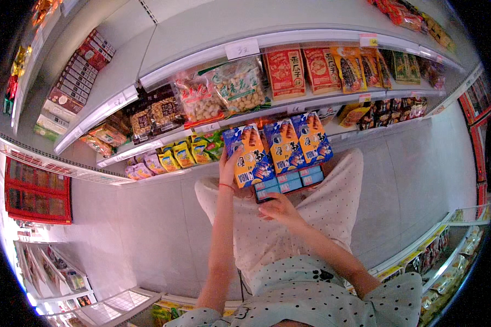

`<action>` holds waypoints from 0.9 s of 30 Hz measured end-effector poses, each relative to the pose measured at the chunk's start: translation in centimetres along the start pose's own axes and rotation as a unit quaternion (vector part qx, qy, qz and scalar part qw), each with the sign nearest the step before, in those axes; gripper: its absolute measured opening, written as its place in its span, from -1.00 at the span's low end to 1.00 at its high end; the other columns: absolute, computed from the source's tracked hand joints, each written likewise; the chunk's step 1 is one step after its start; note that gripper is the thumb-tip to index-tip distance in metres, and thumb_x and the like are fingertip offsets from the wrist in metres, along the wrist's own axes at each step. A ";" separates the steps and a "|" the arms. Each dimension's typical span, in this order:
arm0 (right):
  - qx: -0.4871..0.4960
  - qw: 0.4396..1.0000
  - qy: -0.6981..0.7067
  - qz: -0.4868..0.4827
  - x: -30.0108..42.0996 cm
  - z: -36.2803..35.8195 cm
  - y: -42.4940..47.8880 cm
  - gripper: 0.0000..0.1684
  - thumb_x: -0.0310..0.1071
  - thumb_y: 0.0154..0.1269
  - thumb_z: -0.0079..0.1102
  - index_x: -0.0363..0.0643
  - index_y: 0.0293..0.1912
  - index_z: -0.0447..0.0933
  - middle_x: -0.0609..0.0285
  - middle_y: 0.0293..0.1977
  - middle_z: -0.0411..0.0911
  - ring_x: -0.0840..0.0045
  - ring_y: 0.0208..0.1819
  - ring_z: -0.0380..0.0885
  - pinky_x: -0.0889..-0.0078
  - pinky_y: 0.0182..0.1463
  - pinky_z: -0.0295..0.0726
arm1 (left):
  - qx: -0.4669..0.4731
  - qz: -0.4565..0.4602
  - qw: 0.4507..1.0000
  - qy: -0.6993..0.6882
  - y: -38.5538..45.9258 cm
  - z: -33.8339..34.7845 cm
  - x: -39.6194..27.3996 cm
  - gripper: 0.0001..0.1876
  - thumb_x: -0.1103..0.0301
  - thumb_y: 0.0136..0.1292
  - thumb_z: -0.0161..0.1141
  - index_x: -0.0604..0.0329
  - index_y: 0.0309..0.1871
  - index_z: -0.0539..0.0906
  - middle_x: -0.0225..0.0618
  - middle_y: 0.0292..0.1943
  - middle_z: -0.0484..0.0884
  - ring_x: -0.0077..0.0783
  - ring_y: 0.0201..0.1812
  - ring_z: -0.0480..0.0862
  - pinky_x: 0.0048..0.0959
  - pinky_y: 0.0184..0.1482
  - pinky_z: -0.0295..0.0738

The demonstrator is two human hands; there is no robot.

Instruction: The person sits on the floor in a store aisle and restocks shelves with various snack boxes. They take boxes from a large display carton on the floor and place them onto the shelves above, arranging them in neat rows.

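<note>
My left hand (228, 165) grips the left edge of a blue-and-orange printed snack box (251, 157), with the thumb on its front. Two matching boxes, one in the middle (284, 147) and one on the right (313, 137), lie side by side just beyond it. Below them shows a shallow dark-edged box of light-blue packs (289, 182) in rows, its upper part hidden under the printed boxes. My right hand (281, 209) is at the near left corner of this shallow box, fingers curled; whether it grips the edge is unclear. The boxes are above my bent knees.
Ahead stands a white shelf unit with bagged peanuts (239, 88), red seed packets (285, 73) and small yellow bags (183, 153). Stacked cartons (71, 81) sit on the left shelf. A red crate (39, 190) is at far left; another shelf (433, 249) stands behind me at right.
</note>
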State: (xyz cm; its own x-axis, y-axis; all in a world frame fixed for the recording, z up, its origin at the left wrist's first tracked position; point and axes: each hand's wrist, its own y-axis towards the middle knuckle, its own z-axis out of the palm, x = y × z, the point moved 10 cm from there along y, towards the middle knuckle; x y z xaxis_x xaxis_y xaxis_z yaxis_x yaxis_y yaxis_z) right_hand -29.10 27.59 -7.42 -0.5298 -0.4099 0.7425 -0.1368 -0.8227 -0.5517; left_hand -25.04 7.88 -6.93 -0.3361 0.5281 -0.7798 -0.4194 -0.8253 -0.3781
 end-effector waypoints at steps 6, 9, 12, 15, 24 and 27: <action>-0.055 0.997 0.049 0.000 -1.5 -4.9 -1.1 -0.25 -0.44 0.02 0.35 -0.13 0.14 0.11 0.09 -0.30 0.52 0.38 -0.32 0.58 0.37 -0.25 0.60 | 0.027 0.017 0.999 0.039 1.4 1.7 0.5 -0.39 0.41 0.09 0.28 0.24 0.23 0.32 -0.28 -0.05 0.55 -0.43 -0.16 0.61 -0.47 -0.20 0.55; -0.076 0.995 0.041 -0.041 -0.1 -6.9 -1.6 -0.29 -0.44 0.04 0.34 -0.13 0.12 0.14 0.12 -0.33 0.52 0.43 -0.34 0.57 0.40 -0.26 0.59 | -0.042 0.029 0.990 0.132 2.1 0.9 0.8 -0.41 0.40 0.09 0.29 0.26 0.21 0.35 -0.27 -0.02 0.55 -0.47 -0.12 0.59 -0.51 -0.14 0.51; -0.083 0.994 0.007 -0.076 1.3 -7.9 -1.6 -0.33 -0.38 0.09 0.29 -0.14 0.13 0.14 0.14 -0.30 0.52 0.46 -0.31 0.57 0.40 -0.23 0.56 | -0.053 0.024 0.994 0.091 2.1 1.2 1.2 -0.41 0.37 0.09 0.30 0.27 0.21 0.36 -0.28 -0.01 0.54 -0.50 -0.09 0.56 -0.55 -0.10 0.47; -0.075 0.992 -0.044 -0.092 3.8 -7.0 -2.5 -0.35 -0.28 0.17 0.22 -0.15 0.16 0.12 0.14 -0.23 0.53 0.46 -0.22 0.56 0.41 -0.18 0.50 | -0.059 0.059 0.983 0.163 2.3 1.1 0.7 -0.38 0.29 0.08 0.31 0.28 0.21 0.36 -0.27 -0.01 0.54 -0.49 -0.10 0.57 -0.56 -0.10 0.46; -0.080 0.934 -0.220 -0.270 6.9 -6.6 0.1 -0.48 -0.41 0.10 0.27 -0.14 0.05 0.30 0.17 -0.10 0.42 0.50 -0.06 0.45 0.48 -0.14 0.53 | -0.118 0.191 0.867 0.444 4.9 -3.3 0.9 -0.31 0.14 0.10 0.29 0.23 0.26 0.32 -0.20 0.11 0.44 -0.41 -0.03 0.54 -0.56 -0.02 0.41; -0.101 0.874 -0.343 -0.329 10.3 -4.2 -0.6 -0.38 -0.34 0.11 0.26 -0.18 0.14 0.25 0.02 0.07 0.33 0.32 0.14 0.33 0.37 0.06 0.42 | -0.032 0.062 0.966 0.250 2.6 0.6 1.0 -0.27 0.18 0.16 0.23 0.21 0.34 0.15 -0.20 0.13 0.41 -0.36 -0.03 0.55 -0.50 -0.06 0.47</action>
State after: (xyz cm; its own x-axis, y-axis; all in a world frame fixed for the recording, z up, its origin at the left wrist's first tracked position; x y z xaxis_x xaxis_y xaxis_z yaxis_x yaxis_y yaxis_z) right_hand -38.01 25.49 -1.04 0.3356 -0.0716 0.9393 -0.4047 -0.9113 0.0752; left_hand -26.94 6.36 -8.37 0.0752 0.2761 -0.9582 -0.3438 -0.8948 -0.2848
